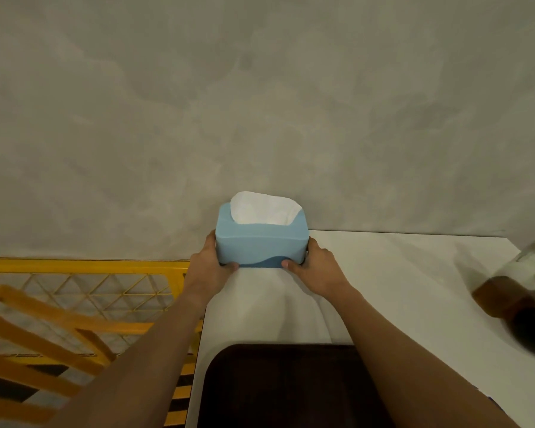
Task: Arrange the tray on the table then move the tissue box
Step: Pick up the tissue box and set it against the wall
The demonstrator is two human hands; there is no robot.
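Note:
A light blue tissue box [261,242] with white tissue sticking out of its top sits at the far left corner of the white table [399,288], close to the grey wall. My left hand [212,265] grips its left end and my right hand [317,270] grips its right end, thumbs along the front bottom edge. A dark brown tray [284,384] lies flat on the table near me, between my forearms; its near part runs out of the frame.
A blurred glass jar [519,291] with a brown lower part lies tilted at the table's right edge. To the left of the table stands a yellow metal rack [84,291] with wire mesh. The grey wall [260,103] rises right behind the table.

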